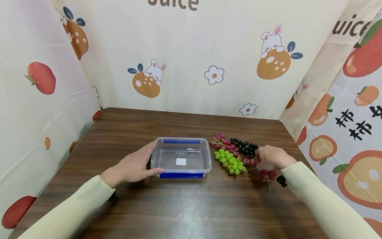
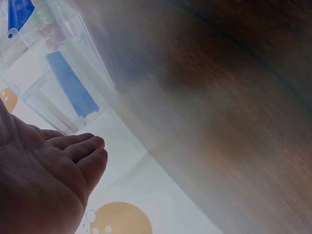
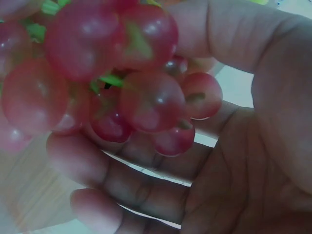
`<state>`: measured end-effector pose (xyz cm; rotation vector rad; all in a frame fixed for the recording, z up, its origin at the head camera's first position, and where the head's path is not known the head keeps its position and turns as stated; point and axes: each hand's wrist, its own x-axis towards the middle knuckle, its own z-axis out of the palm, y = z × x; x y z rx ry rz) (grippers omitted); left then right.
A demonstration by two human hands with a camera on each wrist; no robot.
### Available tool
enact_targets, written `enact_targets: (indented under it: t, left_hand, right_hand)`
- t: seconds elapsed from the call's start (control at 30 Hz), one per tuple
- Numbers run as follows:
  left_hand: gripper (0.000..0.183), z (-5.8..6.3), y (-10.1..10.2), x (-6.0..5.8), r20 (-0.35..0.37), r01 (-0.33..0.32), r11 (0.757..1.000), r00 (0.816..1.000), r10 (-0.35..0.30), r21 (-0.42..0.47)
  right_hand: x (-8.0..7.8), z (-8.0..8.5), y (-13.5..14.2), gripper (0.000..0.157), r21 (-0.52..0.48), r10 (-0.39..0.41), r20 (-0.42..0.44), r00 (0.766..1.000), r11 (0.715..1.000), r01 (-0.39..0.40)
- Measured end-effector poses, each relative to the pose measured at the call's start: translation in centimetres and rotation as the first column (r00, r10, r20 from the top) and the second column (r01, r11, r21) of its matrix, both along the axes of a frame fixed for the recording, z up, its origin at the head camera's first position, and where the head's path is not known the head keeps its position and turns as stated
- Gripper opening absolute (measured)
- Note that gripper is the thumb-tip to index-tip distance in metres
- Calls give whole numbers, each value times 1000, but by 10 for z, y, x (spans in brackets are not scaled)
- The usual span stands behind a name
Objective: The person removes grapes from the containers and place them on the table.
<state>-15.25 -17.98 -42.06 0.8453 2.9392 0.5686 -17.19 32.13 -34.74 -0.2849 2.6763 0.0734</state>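
Note:
A clear plastic food container (image 1: 180, 159) with blue clips stands on the brown table, no lid on it. Against its left side rests my left hand (image 1: 135, 164), fingers straight, thumb at the front left corner; the left wrist view shows the palm. My right hand (image 1: 273, 157) holds a bunch of red grapes (image 1: 267, 176), with thumb and curled fingers around the berries (image 3: 151, 100) in the right wrist view. Left of that hand lie green grapes (image 1: 229, 161), black grapes (image 1: 244, 147) and more red grapes (image 1: 219, 141), close together. The hand hides part of the red grapes.
The brown wooden table (image 1: 185, 212) extends in front of the container and to both sides. Printed cloth (image 1: 185, 49) with fruit and rabbits hangs behind the table and along its left and right sides.

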Motion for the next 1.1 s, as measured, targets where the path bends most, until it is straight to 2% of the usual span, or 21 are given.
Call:
enact_targets:
  t: [0.3,0.47,0.53,0.77,1.1]
  left_hand:
    - [118,1,0,0,3,1,1000,1000,-1,5]
    - [118,1,0,1,10,0,1000,1000,0,4]
    - [118,1,0,1,12,-3,1000,1000,3,2]
    - [119,1,1,0,16,-4,1000,1000,4,-1]
    - [118,1,1,1,13,-9,1000,1000,9,1]
  right_hand:
    - [1,-8,1,47,0,-9,-5,1000,1000,9]
    - [3,-12,3,22,-17,-7,0,1000,1000,7]
    - [4,-14,4,17,-20,-5,-7,1000,1000,5]
    - [4,-16,6,22,-13,-10,4,1000,1000,10]
    - [3,-12,8,50,10,-27,24,999,1000,27]
